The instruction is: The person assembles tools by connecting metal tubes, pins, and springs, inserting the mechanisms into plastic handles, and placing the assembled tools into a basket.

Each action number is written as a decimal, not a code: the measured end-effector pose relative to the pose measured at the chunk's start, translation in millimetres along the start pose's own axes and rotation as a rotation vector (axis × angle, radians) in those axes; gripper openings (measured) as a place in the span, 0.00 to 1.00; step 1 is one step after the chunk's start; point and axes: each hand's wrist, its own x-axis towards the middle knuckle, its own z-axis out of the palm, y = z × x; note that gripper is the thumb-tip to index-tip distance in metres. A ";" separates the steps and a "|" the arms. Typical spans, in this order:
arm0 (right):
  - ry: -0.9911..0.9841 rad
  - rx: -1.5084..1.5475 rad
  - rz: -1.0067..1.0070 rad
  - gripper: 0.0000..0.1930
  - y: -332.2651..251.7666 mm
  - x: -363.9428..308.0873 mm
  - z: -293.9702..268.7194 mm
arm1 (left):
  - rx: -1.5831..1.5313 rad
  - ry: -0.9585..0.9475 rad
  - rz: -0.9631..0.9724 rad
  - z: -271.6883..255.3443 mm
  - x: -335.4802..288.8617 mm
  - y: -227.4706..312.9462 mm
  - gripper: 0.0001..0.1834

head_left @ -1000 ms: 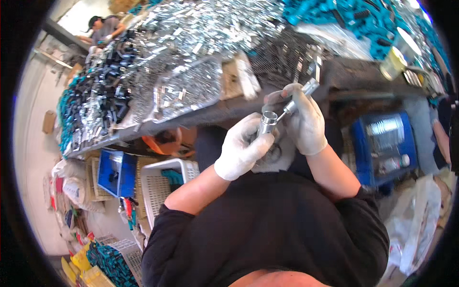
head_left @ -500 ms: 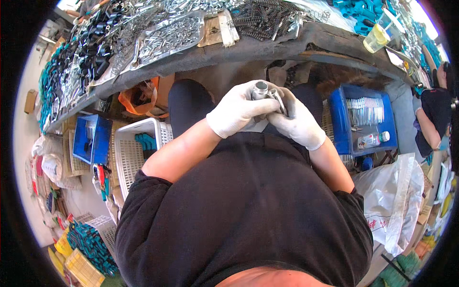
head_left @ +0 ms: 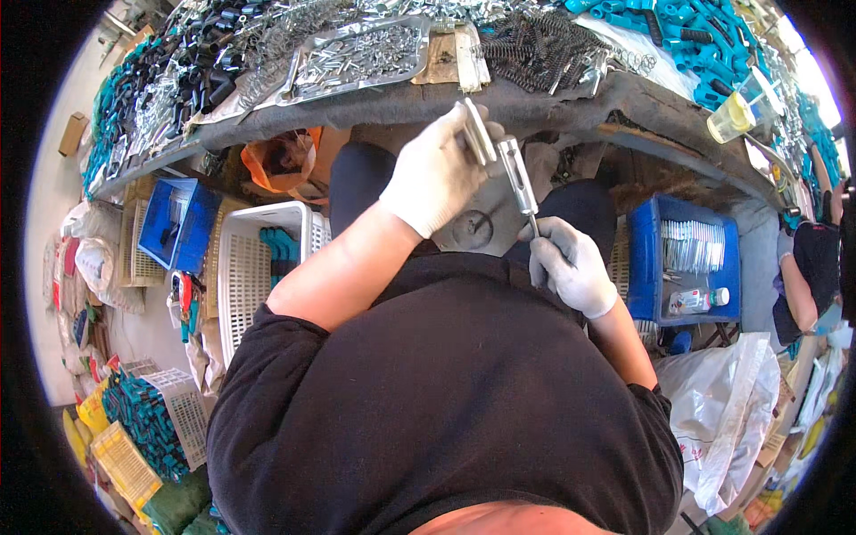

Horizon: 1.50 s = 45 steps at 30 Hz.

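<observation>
Both of my hands wear white work gloves and are raised over my lap, in front of the bench edge. My left hand (head_left: pixel 437 171) is closed round a short silver metal tube (head_left: pixel 479 134), which points up and away from me. In my right hand (head_left: pixel 572 267) the fingers pinch the thin rod end of a slotted metal cylinder (head_left: pixel 517 176). That cylinder slants up to the left, its far end close beside the tube. From this view I cannot tell whether the two parts touch.
Ahead runs the bench (head_left: pixel 383 111) with a metal tray (head_left: pixel 308 87) of small parts, dark springs (head_left: pixel 535 52) and teal pieces (head_left: pixel 700 36). A white basket (head_left: pixel 239 276) stands left, a blue bin (head_left: pixel 644 267) right. A co-worker's arm (head_left: pixel 798 294) shows far right.
My hands have drawn apart from their joined grip, the right moving down toward me. The tube and the slotted cylinder now show separately. The view has shifted slightly.
</observation>
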 end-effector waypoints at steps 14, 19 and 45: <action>0.010 0.356 0.008 0.14 29.9 11.4 -1.5 | -0.092 -0.254 -0.282 36.1 -19.2 -21.0 0.14; 0.014 0.294 -0.002 0.14 27.9 10.3 -1.1 | -0.158 -0.231 -0.339 45.6 -16.8 -17.4 0.27; 0.772 -0.936 0.795 0.14 337.9 -3.9 -336.7 | -0.091 -0.131 -0.850 74.8 51.6 -99.0 0.21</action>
